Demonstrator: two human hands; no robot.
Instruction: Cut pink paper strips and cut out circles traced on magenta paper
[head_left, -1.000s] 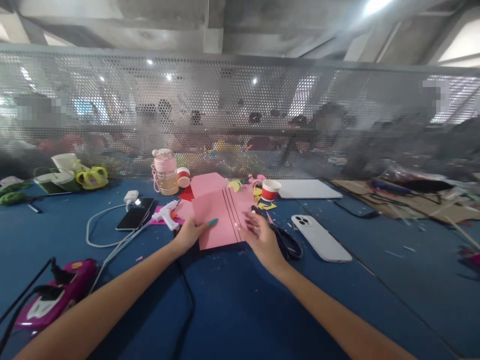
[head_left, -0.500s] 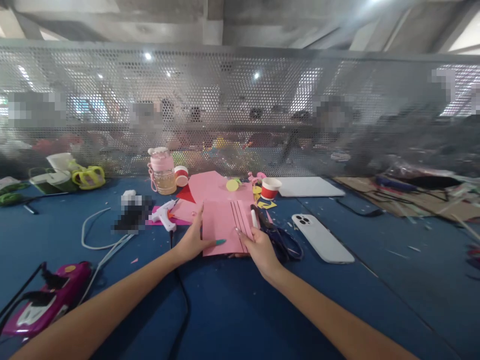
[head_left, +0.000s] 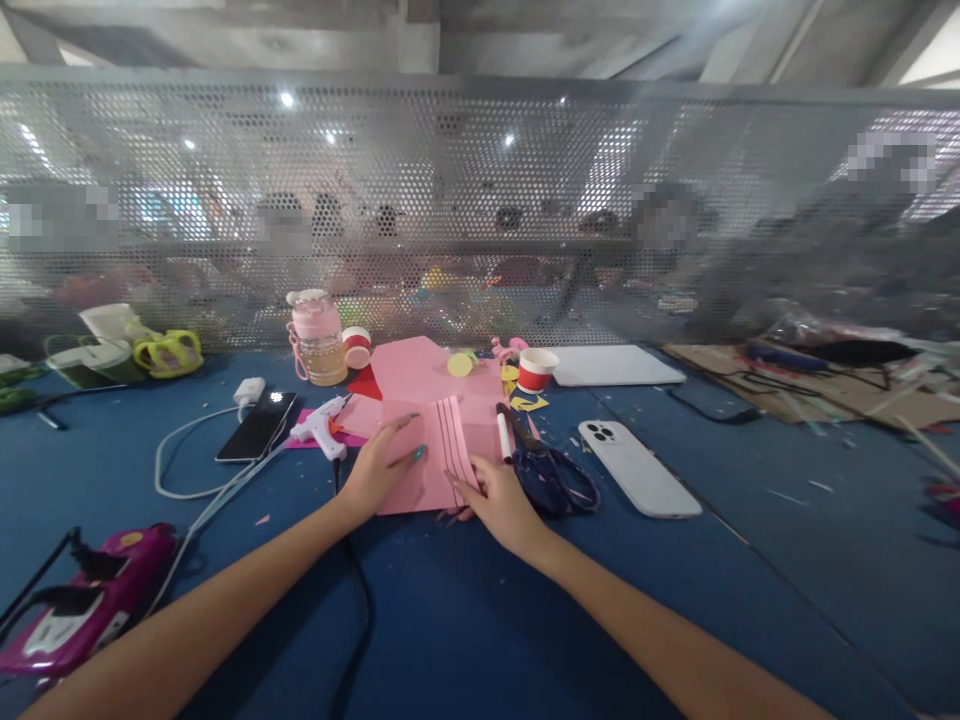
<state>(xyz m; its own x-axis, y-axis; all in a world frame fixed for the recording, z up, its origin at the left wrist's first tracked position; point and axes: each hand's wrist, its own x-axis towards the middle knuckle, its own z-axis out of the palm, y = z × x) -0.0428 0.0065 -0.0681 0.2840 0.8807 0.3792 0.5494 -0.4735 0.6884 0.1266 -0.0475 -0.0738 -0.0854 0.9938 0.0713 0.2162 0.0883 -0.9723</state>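
A pink sheet of paper [head_left: 420,485], with several dark lines along its right part, lies in front of me, and its right side curls up a little. My left hand [head_left: 379,465] rests on its left part with the fingers stretched and the thumb apart. My right hand [head_left: 502,500] is closed on the right edge, thumb on top and some fingers underneath. Behind it lies a larger pink sheet [head_left: 409,362]. Dark-handled scissors [head_left: 559,480] and a white marker with a black cap [head_left: 504,432] are just right of the paper.
To the left are a hot glue gun [head_left: 322,428], a phone on a cable [head_left: 259,425], a pink bottle [head_left: 318,340] and a purple power strip [head_left: 97,600]. A red-white paper cup [head_left: 536,370], white phone [head_left: 637,470] and closed laptop [head_left: 615,365] stand or lie right. A perforated screen [head_left: 450,200] runs behind.
My left hand has gone from the sheet's left edge to lying on top of it. The sheet has shifted slightly left and its lined right side now bends upward in my right hand.
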